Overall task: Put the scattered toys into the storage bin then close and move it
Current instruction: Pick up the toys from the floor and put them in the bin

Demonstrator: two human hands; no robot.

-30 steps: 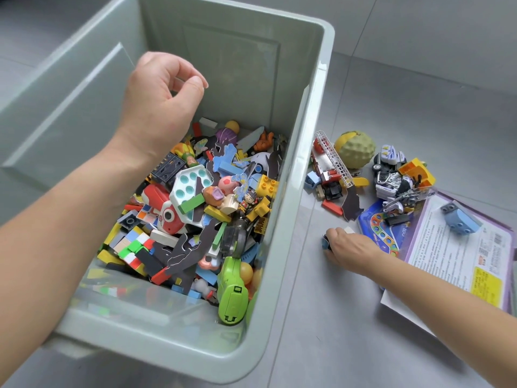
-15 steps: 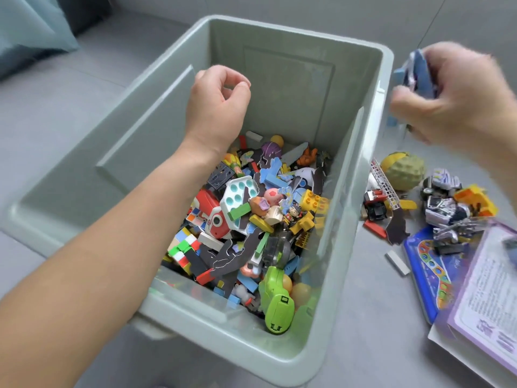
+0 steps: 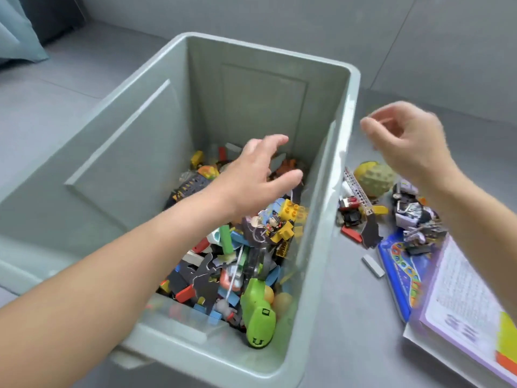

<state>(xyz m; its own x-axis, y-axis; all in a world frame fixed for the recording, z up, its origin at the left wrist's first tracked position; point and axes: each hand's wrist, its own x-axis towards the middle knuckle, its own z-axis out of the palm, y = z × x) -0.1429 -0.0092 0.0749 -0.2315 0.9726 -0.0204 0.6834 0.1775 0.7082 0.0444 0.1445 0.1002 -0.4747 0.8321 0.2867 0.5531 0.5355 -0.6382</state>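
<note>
A pale green storage bin [image 3: 345, 113] stands open on the grey floor, its bottom covered with several mixed toys: bricks, puzzle pieces, a green toy [image 3: 258, 317]. My left hand [image 3: 260, 175] reaches inside the bin above the toys with fingers spread, holding nothing. My right hand [image 3: 405, 135] hovers just outside the bin's right wall, fingers loosely curled and empty. Right of the bin lie scattered toys: a yellow-green ball [image 3: 373, 177], a red ladder truck [image 3: 354, 208], a grey robot toy [image 3: 414, 217].
A blue game board [image 3: 402, 273] and a purple-edged booklet [image 3: 470, 309] lie on the floor at the right. A small grey block [image 3: 373, 265] lies beside the board. A teal cloth [image 3: 16, 35] hangs at the top left.
My right hand has let go of the blue pieces it carried over the bin and now is empty. My left hand opened and dropped lower into the bin.
</note>
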